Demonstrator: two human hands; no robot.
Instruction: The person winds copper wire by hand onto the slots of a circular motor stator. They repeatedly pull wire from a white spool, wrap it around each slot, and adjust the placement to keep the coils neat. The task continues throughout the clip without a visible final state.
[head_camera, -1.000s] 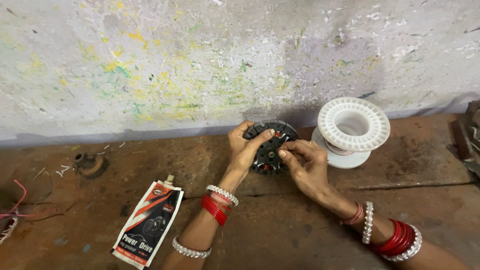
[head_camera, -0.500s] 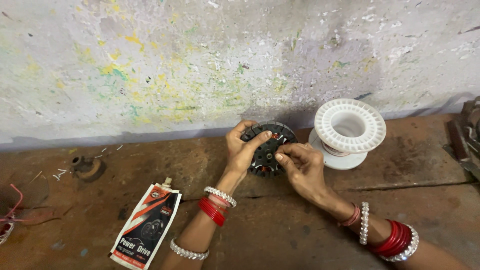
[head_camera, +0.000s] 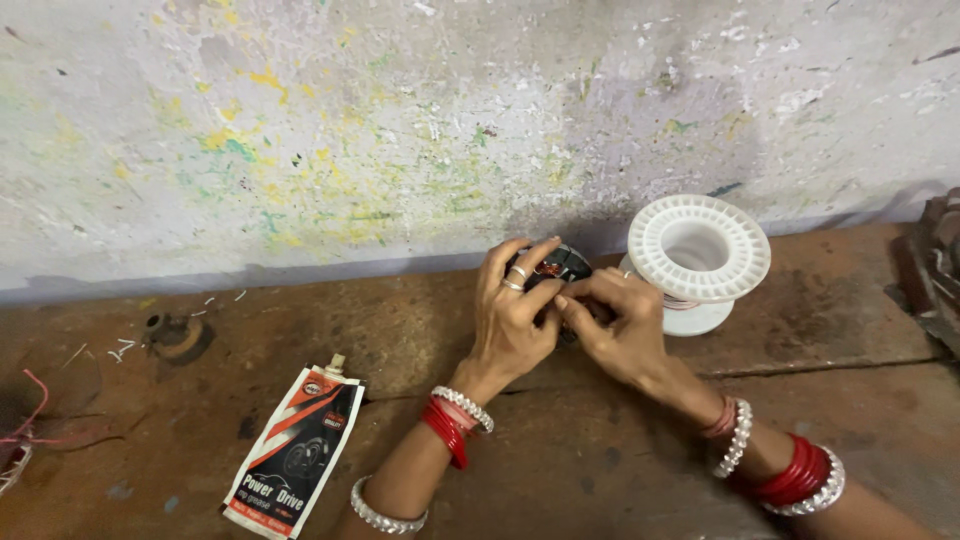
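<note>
The fingers (head_camera: 520, 275) of the left hand (head_camera: 510, 320) wrap over the top of a small round black motor part with copper-coloured windings (head_camera: 562, 262), gripping it from the left; a ring shows on one of them. The right hand (head_camera: 620, 325) meets it from the other side, its fingers (head_camera: 585, 300) pinched against the lower front of the same part, so both hands clasp it together. The part sits just right of the frame's centre, low against the foot of the wall, and is mostly hidden by the hands; whether it rests on the worn brown surface (head_camera: 600, 470) cannot be told.

Both wrists carry red and white beaded bangles (head_camera: 455, 425). Just right of the right hand stands a white ribbed plastic spool (head_camera: 700, 250), upright on its flange. In the lower left of the frame lies a flat black, red and white grease pouch with a small nozzle (head_camera: 295, 455), well apart from the hands. Further left sits a small dark round metal piece (head_camera: 175, 335), and thin red wire (head_camera: 30, 420) trails at the left edge. A paint-flecked whitish wall (head_camera: 400, 130) fills the upper half.
</note>
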